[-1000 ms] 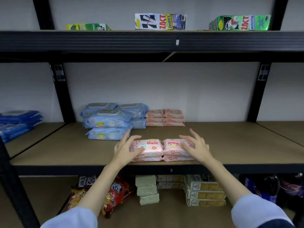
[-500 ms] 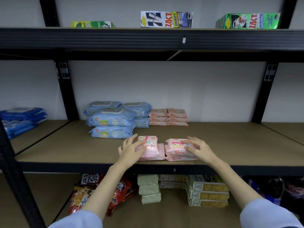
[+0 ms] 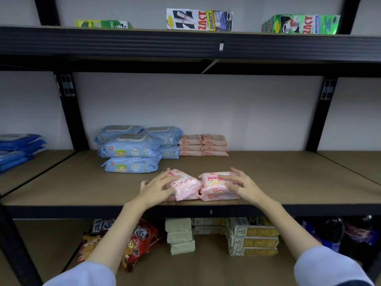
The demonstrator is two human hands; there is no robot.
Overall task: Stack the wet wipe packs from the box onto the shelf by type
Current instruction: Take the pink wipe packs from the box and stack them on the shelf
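Two short piles of pink wet wipe packs lie side by side near the front edge of the middle shelf. My left hand grips the top pack of the left pile, which is tilted and turned askew. My right hand rests with fingers spread on the top pack of the right pile. Further back stand a stack of blue wet wipe packs and, to its right, two neat stacks of thin pink packs. No box is in view.
Dark blue packs lie on the neighbouring shelf at left. Toothpaste boxes sit on the upper shelf. Below are snack bags, grey-green packets and cracker boxes. Black uprights flank the bay.
My left hand has taken hold of the left top pink pack and tipped it askew. My right hand has stayed on the right pile. The camera has shifted a little.
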